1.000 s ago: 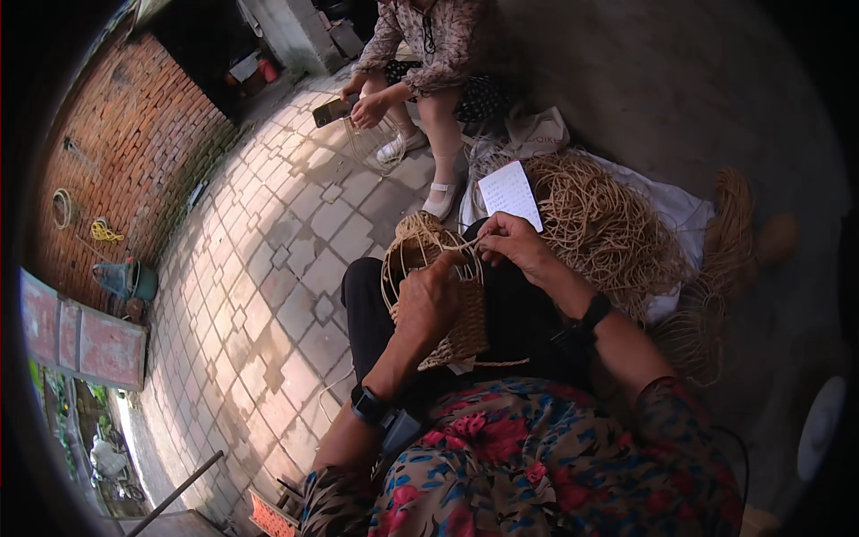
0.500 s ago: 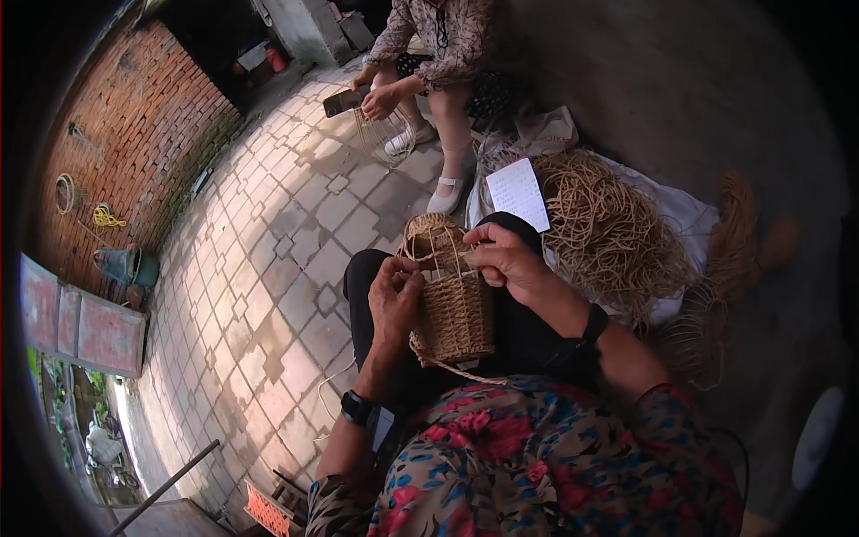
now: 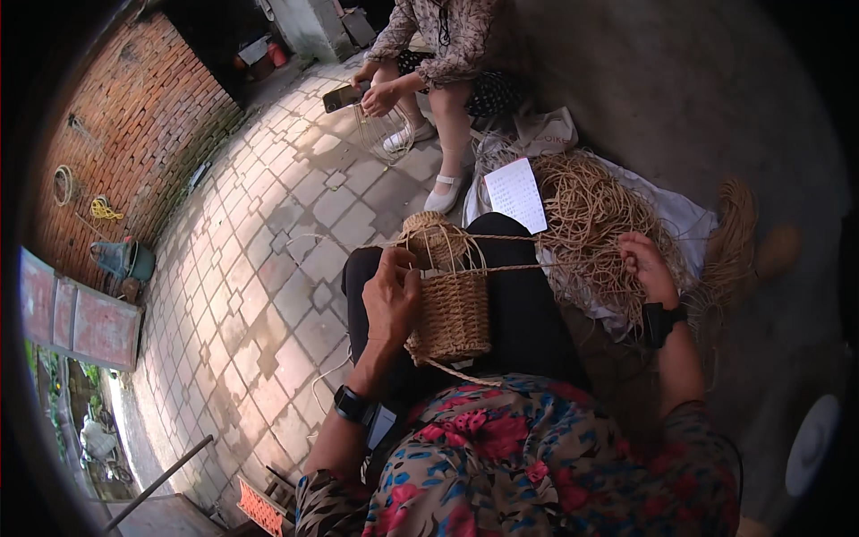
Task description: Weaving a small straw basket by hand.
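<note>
A small woven straw basket (image 3: 455, 313) rests on my lap between my dark-trousered knees, tan and tightly plaited, with bare stakes standing above its near wall. My left hand (image 3: 392, 300) is closed at the basket's left rim, thumb and fingers pinching the weave. Out to the right, my right hand (image 3: 650, 268) is closed, fingers curled, on a straw cord (image 3: 528, 267) drawn out straight from the rim. Another strand runs from the far stakes toward the right, and a loose one extends left past my knee. A cord tail (image 3: 461, 371) lies at the basket's base.
A big heap of straw cord (image 3: 595, 215) lies on white sheeting at my right, with a written paper sheet (image 3: 515, 196) at its edge. Ahead, a seated person (image 3: 443, 72) holds a phone (image 3: 342, 98) and thin strands. A brick wall (image 3: 143, 98) stands left beyond the paving.
My right hand has moved from the basket's rim far out to the right, and the cord is now stretched. My left hand stays at the rim.
</note>
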### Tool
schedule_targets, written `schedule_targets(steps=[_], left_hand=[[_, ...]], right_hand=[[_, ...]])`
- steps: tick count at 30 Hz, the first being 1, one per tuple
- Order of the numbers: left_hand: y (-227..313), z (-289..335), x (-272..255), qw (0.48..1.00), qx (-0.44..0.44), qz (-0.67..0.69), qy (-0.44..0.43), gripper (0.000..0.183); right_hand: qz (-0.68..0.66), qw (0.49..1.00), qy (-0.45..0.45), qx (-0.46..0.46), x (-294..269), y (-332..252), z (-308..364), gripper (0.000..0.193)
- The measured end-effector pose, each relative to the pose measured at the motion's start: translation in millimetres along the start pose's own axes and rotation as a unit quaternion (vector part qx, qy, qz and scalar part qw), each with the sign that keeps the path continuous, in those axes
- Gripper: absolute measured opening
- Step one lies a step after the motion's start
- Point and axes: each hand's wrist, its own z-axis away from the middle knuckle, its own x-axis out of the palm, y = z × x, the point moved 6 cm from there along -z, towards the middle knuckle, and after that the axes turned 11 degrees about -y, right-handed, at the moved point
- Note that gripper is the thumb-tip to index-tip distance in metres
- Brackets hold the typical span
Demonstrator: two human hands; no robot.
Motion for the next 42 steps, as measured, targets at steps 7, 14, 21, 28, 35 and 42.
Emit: schedule_targets(steps=[7,14,21,28,35,42], left_hand=[[48.1,4.8,4.7,0.971,0.158,-0.163,0.073,0.016],[40.4,-19.5,35.8,0.969,0.129,-0.194,-0.081,0.026],[36.0,-14.5,21.9,0.995,0.051,-0.014,-0.082,0.022],[20.4,-0.8,10.2,0.994,0.016,0.110,-0.001,0.020],[-13.8,7.4,17.0,0.959,-0.006,0.282,0.023,0.020],[-21.8,9.8,13.2,0.953,-0.029,0.301,0.012,0.023]], right_hand=[[0.434,0.851,-0.005,-0.295,196.4,-90.3,11.5,0.015],[0.521,0.740,-0.117,-0.409,305.8,-77.5,16.0,0.009],[0.332,0.920,-0.028,-0.206,176.5,-111.6,-9.2,0.010],[0.007,0.940,-0.336,-0.062,295.4,-112.4,24.2,0.015],[0.493,0.767,-0.037,-0.409,354.2,-94.7,46.5,0.020],[0.298,0.890,-0.113,-0.326,334.2,-81.5,26.8,0.019]])
